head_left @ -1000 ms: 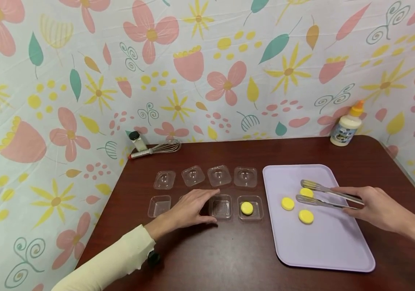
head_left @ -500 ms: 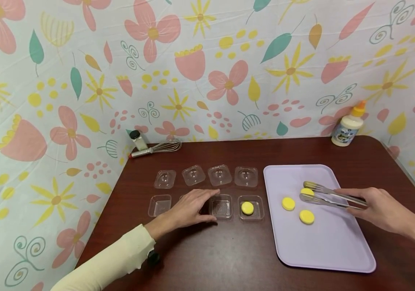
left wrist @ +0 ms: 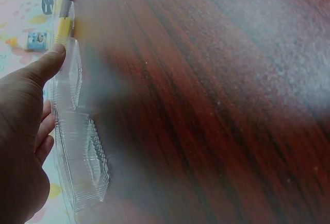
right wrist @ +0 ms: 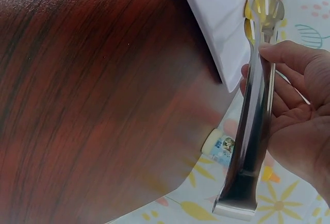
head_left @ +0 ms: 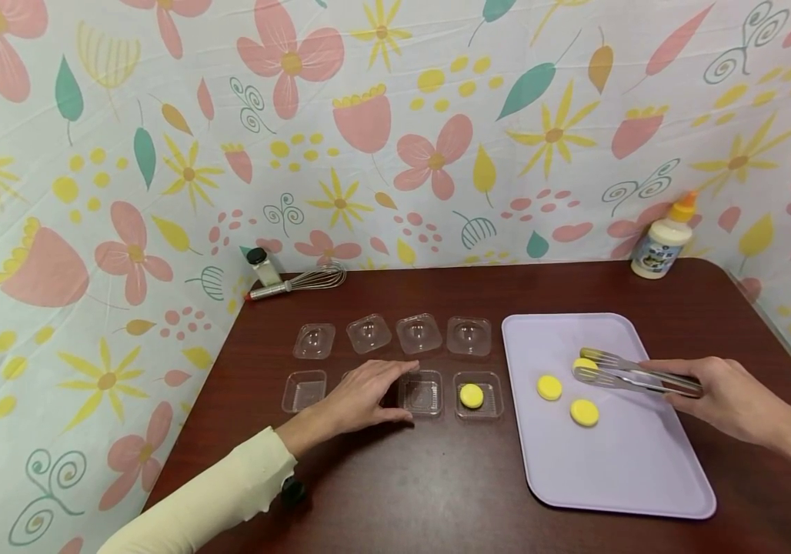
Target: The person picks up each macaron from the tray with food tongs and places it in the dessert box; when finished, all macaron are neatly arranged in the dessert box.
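Note:
My right hand [head_left: 735, 400] grips metal tongs [right wrist: 252, 110] over the lilac tray [head_left: 617, 469]. Their slotted tips lie on either side of a yellow round piece [head_left: 584, 365], partly covering it. Whether both tips touch it I cannot tell. Two more yellow discs, a left one [head_left: 549, 388] and a front one [head_left: 584, 413], lie on the tray. My left hand [head_left: 361, 396] covers most of one clear plastic box, its thumb and fingers extended towards the left side of a neighbouring clear box [head_left: 422, 394]. Another clear box [head_left: 492, 400] holds a yellow disc [head_left: 471, 396].
Several clear domed lids [head_left: 468, 336] form a row behind the boxes. One more clear box [head_left: 304, 392] stands at far left. A whisk [head_left: 305, 282] and a black-capped jar [head_left: 263, 267] sit at the back left, a squeeze bottle [head_left: 659, 246] at the back right, by the patterned cloth.
The tips of the tongs have drawn closer together around the yellow piece, and the right hand has shifted slightly right. My left hand stays where it was.

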`<action>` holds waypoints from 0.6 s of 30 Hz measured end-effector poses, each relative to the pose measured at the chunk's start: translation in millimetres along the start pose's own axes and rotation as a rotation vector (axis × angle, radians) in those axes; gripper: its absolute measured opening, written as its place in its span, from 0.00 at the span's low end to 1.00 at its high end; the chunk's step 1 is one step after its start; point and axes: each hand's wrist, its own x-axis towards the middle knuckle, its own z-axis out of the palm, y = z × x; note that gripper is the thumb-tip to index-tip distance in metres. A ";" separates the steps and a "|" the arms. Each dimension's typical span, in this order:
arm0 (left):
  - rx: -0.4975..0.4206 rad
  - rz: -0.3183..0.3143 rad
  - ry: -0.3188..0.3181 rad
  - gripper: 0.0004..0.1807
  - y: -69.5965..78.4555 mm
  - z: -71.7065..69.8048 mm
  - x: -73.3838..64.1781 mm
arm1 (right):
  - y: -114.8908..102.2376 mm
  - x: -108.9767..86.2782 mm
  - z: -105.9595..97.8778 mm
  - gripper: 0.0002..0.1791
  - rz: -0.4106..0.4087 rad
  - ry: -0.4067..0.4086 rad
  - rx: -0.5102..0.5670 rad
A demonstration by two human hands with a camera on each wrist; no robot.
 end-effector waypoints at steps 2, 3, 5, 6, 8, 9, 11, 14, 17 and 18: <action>0.001 0.002 0.005 0.48 0.3 0.0 -0.1 | 0.0 0.0 0.0 0.29 -0.001 0.006 -0.012; 0.001 0.001 0.005 0.47 0.4 0.0 -0.2 | 0.0 0.0 -0.1 0.29 -0.002 0.010 -0.017; -0.005 -0.002 0.005 0.47 0.3 0.3 -0.1 | -0.2 -0.1 -0.2 0.29 -0.001 0.014 -0.021; -0.006 -0.002 0.006 0.47 0.3 0.5 -0.1 | -0.3 -0.1 -0.2 0.29 0.000 0.014 -0.022; -0.010 0.000 0.013 0.47 -0.3 0.9 -0.2 | -0.7 0.3 -0.4 0.29 0.008 0.009 -0.016; -0.010 0.002 0.018 0.47 -0.4 1.1 -0.3 | -1.0 0.6 -0.6 0.29 0.013 0.006 -0.012; -0.010 0.007 0.028 0.47 -0.8 1.4 -0.3 | -1.5 1.3 -1.3 0.29 0.027 0.002 -0.004; -0.012 0.006 0.035 0.47 -0.7 1.1 -0.3 | -2.6 2.4 -3.6 0.29 0.034 0.010 -0.001; -0.015 -0.005 0.028 0.47 -0.2 0.2 0.3 | -4.3 4.9 -6.1 0.29 0.013 0.032 -0.008; -0.015 -0.008 0.025 0.47 0.1 -0.1 0.5 | -5.2 6.1 -6.9 0.29 0.004 0.039 -0.009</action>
